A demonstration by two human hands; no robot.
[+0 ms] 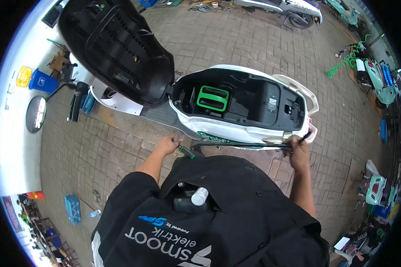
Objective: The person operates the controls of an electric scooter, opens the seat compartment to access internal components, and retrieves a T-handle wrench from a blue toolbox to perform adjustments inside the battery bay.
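Observation:
A white scooter [236,122] stands in front of me with its black seat [120,49] tipped up to the left. Inside the exposed under-seat bay [249,100] sits a block with a bright green handle frame [213,98]. My left hand [166,145] is closed on a green-handled screwdriver [186,152], low beside the scooter's near side. A long, thin black bar [245,144] lies level along the lower side panel, with my right hand [298,151] closed around its right end near the scooter's tail. Its left end is close to the screwdriver.
A mirror [36,114] and handlebar [77,101] stick out at the left. A blue bin [43,81] stands by the white wall. On the paved floor lies a blue crate [72,209]. More scooters [376,189] and a green coiled hose [345,64] are at the right.

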